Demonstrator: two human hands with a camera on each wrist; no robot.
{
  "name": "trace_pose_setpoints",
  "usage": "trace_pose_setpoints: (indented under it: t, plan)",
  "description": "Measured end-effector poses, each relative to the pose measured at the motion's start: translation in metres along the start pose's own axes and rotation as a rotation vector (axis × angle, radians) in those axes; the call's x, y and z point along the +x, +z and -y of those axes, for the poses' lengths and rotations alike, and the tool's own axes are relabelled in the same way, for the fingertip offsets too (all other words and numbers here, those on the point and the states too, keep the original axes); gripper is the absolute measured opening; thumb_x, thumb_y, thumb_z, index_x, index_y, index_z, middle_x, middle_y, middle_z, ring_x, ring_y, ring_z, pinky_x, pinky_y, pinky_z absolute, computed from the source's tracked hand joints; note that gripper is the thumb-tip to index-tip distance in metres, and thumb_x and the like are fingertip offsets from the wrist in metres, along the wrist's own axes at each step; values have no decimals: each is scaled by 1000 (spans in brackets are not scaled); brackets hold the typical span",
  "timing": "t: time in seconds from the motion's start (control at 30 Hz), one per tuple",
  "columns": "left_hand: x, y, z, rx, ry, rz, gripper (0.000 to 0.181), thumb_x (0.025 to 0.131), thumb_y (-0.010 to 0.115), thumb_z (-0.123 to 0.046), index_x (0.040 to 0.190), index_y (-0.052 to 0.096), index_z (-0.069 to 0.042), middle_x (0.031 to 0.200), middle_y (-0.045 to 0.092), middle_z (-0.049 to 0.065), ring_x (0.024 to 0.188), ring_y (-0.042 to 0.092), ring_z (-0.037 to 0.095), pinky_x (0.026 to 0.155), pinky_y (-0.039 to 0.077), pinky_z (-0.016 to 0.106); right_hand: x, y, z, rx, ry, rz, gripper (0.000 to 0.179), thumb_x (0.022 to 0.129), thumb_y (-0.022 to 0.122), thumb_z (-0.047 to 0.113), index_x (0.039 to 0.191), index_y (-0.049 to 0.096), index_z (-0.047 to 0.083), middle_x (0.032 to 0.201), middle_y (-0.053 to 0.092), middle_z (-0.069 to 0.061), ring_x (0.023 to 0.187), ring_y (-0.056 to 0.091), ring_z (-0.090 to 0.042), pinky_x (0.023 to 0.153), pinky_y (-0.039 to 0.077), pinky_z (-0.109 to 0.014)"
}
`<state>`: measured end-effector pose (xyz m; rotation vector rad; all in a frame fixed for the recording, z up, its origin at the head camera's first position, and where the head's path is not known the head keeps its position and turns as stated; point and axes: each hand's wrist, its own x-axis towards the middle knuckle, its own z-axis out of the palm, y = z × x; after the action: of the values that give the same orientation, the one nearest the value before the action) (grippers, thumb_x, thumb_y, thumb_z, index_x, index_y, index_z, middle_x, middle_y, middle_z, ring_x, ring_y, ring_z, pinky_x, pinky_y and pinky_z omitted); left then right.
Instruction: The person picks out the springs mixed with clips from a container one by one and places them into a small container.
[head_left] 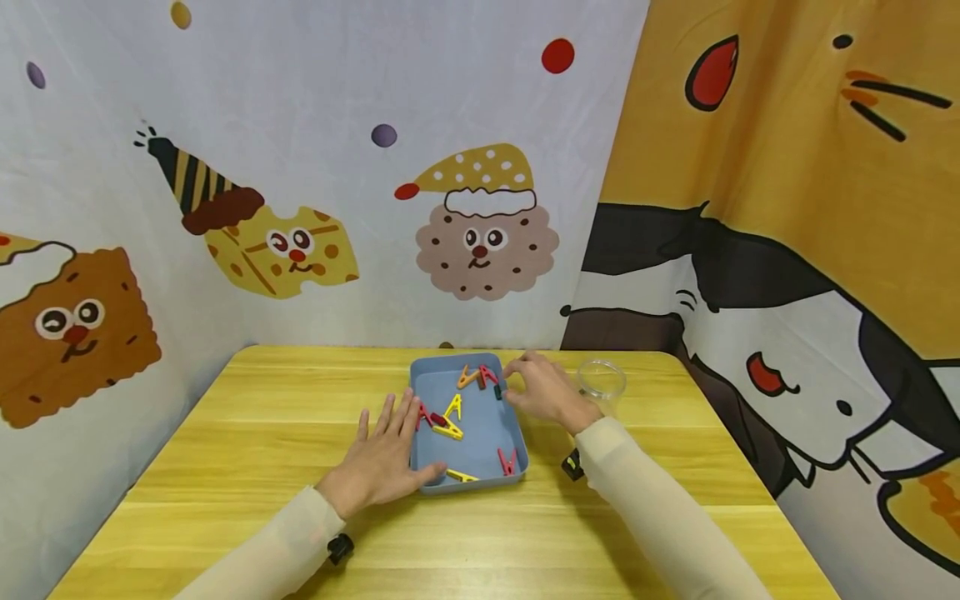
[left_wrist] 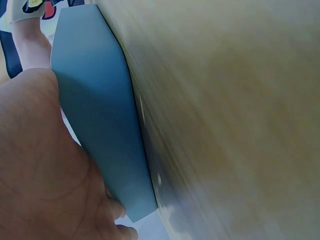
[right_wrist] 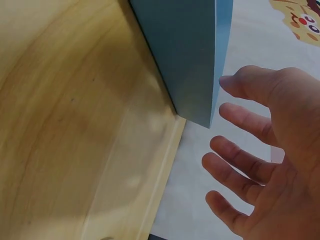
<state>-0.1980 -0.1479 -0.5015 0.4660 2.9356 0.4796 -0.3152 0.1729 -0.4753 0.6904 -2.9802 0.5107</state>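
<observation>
A blue-grey rectangular tray (head_left: 480, 482) sits on the wooden table with several small spring clips inside. Among them are an orange clip (head_left: 467, 378) and a red clip (head_left: 489, 374) at the far end, yellow clips (head_left: 448, 429) near the left side, and a pinkish-red clip (head_left: 507, 462) at the near right corner. My left hand (head_left: 378, 462), fingers straight and spread, rests against the tray's left rim. Over the right rim hovers my right hand (head_left: 543, 390). Its fingers are relaxed and apart in the right wrist view, with nothing between them.
A clear round container (head_left: 602, 380) stands right of the tray, partly behind my right hand. The wooden table (head_left: 247, 433) extends to both sides. A cartoon-printed cloth (head_left: 322, 100) hangs behind its far edge.
</observation>
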Motion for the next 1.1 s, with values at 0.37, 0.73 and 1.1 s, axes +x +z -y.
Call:
trace_pose_setpoints:
  t: [0.37,0.73,1.1]
  plan:
    - [1,0,0,12,6,-10,123,107,65,-81,187,15,-4,198,7,16,184,10,50,141,9,86,11,2,7,-50,31,48,40,107,86,37,141,83,16,151,72,-12,139,70,-34,111,63,-61]
    - [-2,-1,-1,19,9,-10,121,108,64,-80,187,15,-2,198,7,18,183,10,50,141,10,86,15,5,14,-28,64,87,41,107,87,32,142,82,12,150,72,-16,132,72,-33,103,65,-59]
    - [-3,-2,-3,18,7,3,121,108,63,-80,187,15,-2,198,6,18,184,9,50,141,9,86,25,7,22,-52,138,104,36,104,89,30,136,85,13,144,74,-13,117,70,-27,89,64,-49]
